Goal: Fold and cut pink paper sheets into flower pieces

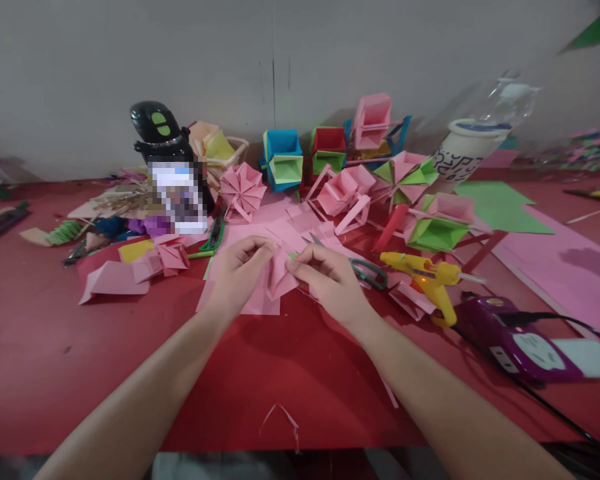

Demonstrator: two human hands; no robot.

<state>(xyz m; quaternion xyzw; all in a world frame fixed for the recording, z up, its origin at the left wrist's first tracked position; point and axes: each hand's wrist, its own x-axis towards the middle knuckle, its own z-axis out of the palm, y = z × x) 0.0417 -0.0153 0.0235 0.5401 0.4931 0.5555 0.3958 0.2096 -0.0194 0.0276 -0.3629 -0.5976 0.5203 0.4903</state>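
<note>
Both of my hands pinch one small folded piece of pink paper (281,277) above the red table. My left hand (245,267) has its thumb and fingers closed on the paper's left upper edge. On the other side, my right hand (327,277) grips the right edge between thumb and forefinger. Flat pink sheets (260,303) lie beneath the paper. Scissors (367,270) with dark handles rest just beyond my right hand, their blades partly hidden. A green-edged cutter (215,233) lies beyond my left hand.
A yellow glue gun (425,270) and a purple power box (525,347) with a cable sit at the right. Folded paper baskets (283,160) line the wall. Behind my left hand stands a black bottle (160,133) with a phone (183,200) against it. A cup (473,150) tilts at back right.
</note>
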